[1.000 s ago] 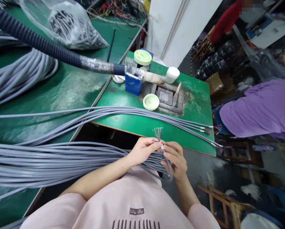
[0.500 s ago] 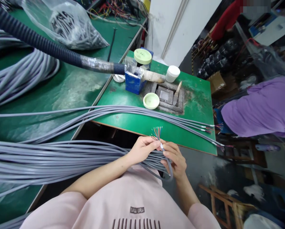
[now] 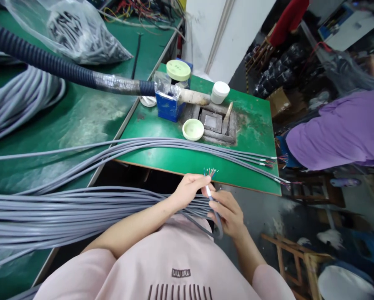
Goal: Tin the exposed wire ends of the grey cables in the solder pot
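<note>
At 5 o'clock from centre, a grey cable (image 3: 219, 227) curls upward; the left hand (image 3: 191, 188) pinches its coloured wires (image 3: 211, 172), while the right hand (image 3: 229, 213) has its fingers closed around the cable below. An uneven tug could snap 1 thin strand; the springy bend could twist the cable free. The left thumb hides the wire roots; a cable bundle (image 3: 80, 212) runs out of view towards 9 o'clock from the hands.

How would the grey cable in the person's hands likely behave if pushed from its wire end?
The grey cable looks springy rather than limp, as it curves smoothly, without a visible kink, beside the right hand. Its coloured wires would probably bend easily, being thin and fanned out.
</note>
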A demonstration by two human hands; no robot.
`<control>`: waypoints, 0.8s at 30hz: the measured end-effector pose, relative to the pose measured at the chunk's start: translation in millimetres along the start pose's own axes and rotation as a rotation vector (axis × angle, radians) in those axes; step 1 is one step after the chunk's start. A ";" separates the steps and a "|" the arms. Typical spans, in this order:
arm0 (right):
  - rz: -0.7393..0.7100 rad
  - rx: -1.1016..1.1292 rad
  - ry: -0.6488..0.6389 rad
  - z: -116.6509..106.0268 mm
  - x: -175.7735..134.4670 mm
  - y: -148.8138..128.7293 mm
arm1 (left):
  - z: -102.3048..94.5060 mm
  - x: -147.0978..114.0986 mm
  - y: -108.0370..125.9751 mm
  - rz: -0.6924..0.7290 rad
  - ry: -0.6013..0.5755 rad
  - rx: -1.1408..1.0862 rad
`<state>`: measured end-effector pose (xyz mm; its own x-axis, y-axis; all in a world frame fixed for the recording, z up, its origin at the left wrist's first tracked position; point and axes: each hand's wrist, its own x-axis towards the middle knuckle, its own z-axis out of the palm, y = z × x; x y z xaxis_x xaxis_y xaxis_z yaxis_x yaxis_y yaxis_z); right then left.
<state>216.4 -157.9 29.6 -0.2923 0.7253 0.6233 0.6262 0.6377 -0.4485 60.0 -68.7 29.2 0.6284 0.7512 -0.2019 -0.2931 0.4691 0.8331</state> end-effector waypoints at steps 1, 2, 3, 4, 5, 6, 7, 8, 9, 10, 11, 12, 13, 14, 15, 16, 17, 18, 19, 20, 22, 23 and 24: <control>0.018 -0.089 0.007 -8.1 -7.5 0.3 | 1.6 3.1 0.0 -0.006 -0.051 0.055; 0.041 -0.192 0.014 -18.0 -17.3 1.2 | 2.6 6.2 0.6 0.002 -0.094 0.132; 0.079 -0.301 0.012 -29.3 -29.0 2.3 | 2.8 9.3 1.9 0.030 -0.118 0.232; 0.118 -0.403 0.006 -41.4 -42.2 3.3 | 1.9 12.7 4.0 0.086 -0.119 0.357; 0.180 -0.511 -0.009 -53.2 -55.8 4.0 | 0.0 16.4 6.7 0.169 -0.099 0.499; 0.271 -0.602 -0.038 -64.0 -69.2 4.3 | -2.8 20.9 9.9 0.271 -0.060 0.650; 0.374 -0.667 -0.072 -72.7 -81.2 3.9 | -6.4 26.1 13.2 0.380 -0.012 0.803; 0.454 -0.710 -0.069 -78.8 -91.2 2.8 | -10.3 32.3 16.4 0.474 0.037 0.941; 0.518 -0.721 -0.058 -81.6 -98.3 1.2 | -14.3 39.2 19.0 0.542 0.098 1.066; 0.561 -0.703 -0.030 -80.9 -102.3 -0.9 | -18.0 46.8 20.7 0.578 0.165 1.183; 0.587 -0.653 0.009 -76.9 -102.9 -3.4 | -21.3 54.7 21.5 0.591 0.223 1.289; 0.611 -0.571 0.036 -69.9 -100.4 -6.0 | -24.0 62.7 21.4 0.591 0.262 1.383; 0.640 -0.466 0.060 -60.4 -95.1 -8.5 | -26.0 70.4 20.6 0.579 0.287 1.465; 0.677 -0.334 0.065 -49.1 -87.6 -10.6 | -27.3 77.5 19.4 0.564 0.300 1.533; 0.735 -0.181 0.045 -36.7 -78.5 -11.9 | -27.9 83.6 18.2 0.553 0.310 1.586; 0.782 -0.040 0.050 -24.1 -68.4 -12.1 | -27.7 88.4 17.4 0.550 0.313 1.625; 0.839 0.090 0.058 -12.1 -57.7 -11.0 | -26.7 91.6 17.4 0.556 0.309 1.650; 0.897 0.234 0.074 -1.2 -46.9 -8.1 | -25.0 92.9 18.2 0.572 0.301 1.664; 0.936 0.393 0.095 7.7 -36.3 -3.6 | -22.4 92.2 20.0 0.595 0.290 1.667; 0.963 0.532 0.138 13.9 -26.1 2.5 | -19.2 89.1 22.4 0.622 0.281 1.660; 0.999 0.752 0.291 15.9 -8.3 17.8 | -11.1 76.4 27.7 0.681 0.277 1.625; 1.006 0.826 0.389 11.1 -1.1 26.2 | -6.7 67.2 29.6 0.711 0.270 1.604; 1.002 0.876 0.502 2.8 4.8 34.3 | -2.4 56.7 30.4 0.739 0.245 1.588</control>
<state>234.5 -131.8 15.4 0.3999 0.9092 -0.1155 -0.2851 0.0036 -0.9585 85.0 -10.8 41.8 0.5449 0.6937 0.4710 0.5713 -0.7183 0.3970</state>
